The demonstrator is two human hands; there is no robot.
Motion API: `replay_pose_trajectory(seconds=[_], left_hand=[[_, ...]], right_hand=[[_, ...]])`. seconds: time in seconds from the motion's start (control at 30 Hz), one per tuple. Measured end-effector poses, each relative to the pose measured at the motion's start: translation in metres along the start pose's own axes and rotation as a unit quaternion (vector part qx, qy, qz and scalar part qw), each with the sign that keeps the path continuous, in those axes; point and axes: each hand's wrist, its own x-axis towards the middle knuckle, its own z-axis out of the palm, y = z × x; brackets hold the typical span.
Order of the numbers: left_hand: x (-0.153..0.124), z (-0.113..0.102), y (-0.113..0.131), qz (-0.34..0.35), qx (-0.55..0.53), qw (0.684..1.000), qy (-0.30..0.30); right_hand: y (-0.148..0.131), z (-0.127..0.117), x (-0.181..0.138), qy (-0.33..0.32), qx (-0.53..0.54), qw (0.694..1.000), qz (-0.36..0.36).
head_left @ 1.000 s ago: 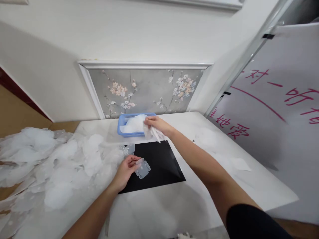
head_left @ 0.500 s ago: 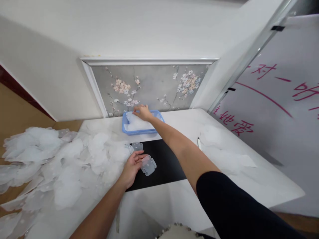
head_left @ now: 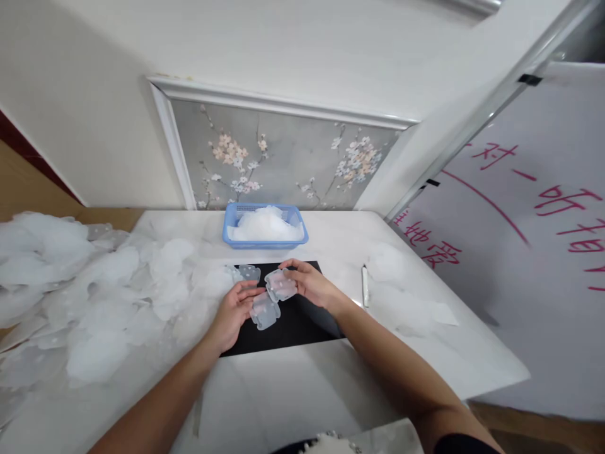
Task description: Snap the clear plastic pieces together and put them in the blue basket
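My left hand (head_left: 234, 313) rests on a black mat (head_left: 302, 318) with its fingers closed on a small translucent plastic sheet (head_left: 263, 311) with round tabs. My right hand (head_left: 312, 284) pinches the upper end of the same folded sheet (head_left: 280, 284), lifted slightly off the mat. Another small translucent piece (head_left: 247, 273) lies on the mat's far left corner. Behind the mat stands a blue basket (head_left: 265, 239) heaped with white translucent pieces.
A large spread of white translucent sheets (head_left: 94, 302) covers the table's left side. More sheets (head_left: 401, 296) and a white pen (head_left: 365, 287) lie to the right. A whiteboard with red writing (head_left: 520, 208) leans at the right. A flowered wall panel (head_left: 283, 164) is behind.
My right hand has come back from the blue basket to the mat and taken hold of the sheet my left hand was holding. The camera view tilted a little.
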Motion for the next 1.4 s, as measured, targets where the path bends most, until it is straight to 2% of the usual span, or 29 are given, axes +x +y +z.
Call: replay_pose_trajectory(seconds=[0.13,0.4,0.53,0.63,0.7,0.8,0.87,0.93,1.03,1.23,1.4], left_hand=[[-0.001,0.0,0.0,0.006,-0.001,1.0,0.004],[0.001,0.001,0.005,-0.013,-0.015,1.0,0.013],[0.0,0.002,0.007,-0.014,-0.023,1.0,0.013],[-0.001,0.002,0.008,-0.012,-0.03,0.999,0.012],[0.0,0.002,0.008,-0.013,-0.034,0.999,0.014],[0.0,0.001,0.007,-0.013,-0.037,0.999,0.02],[0.0,0.001,0.007,-0.009,-0.037,0.999,0.019],[0.0,0.001,0.007,-0.003,-0.036,0.999,0.014],[0.0,0.0,0.006,-0.001,-0.033,0.999,0.012],[0.001,0.001,0.006,-0.001,-0.031,0.999,0.013],[0.0,0.001,0.006,-0.001,-0.026,1.0,0.018]], right_hand=[[0.02,-0.014,-0.005,0.032,0.072,0.996,0.036],[0.019,-0.013,-0.009,0.002,0.091,0.995,0.037],[0.017,-0.016,-0.012,0.031,0.068,0.997,-0.026],[0.014,-0.018,-0.017,0.06,-0.064,0.99,-0.107],[0.014,-0.016,-0.02,0.038,-0.219,0.961,-0.167],[0.019,-0.008,-0.024,-0.051,-0.412,0.875,-0.248],[0.026,-0.001,-0.023,-0.089,-0.471,0.835,-0.268],[0.033,0.004,-0.021,-0.093,-0.494,0.82,-0.274],[0.039,0.006,-0.019,-0.081,-0.493,0.82,-0.278],[0.035,-0.004,-0.019,-0.087,-0.452,0.854,-0.244],[0.03,-0.003,-0.023,-0.121,-0.417,0.853,-0.288]])
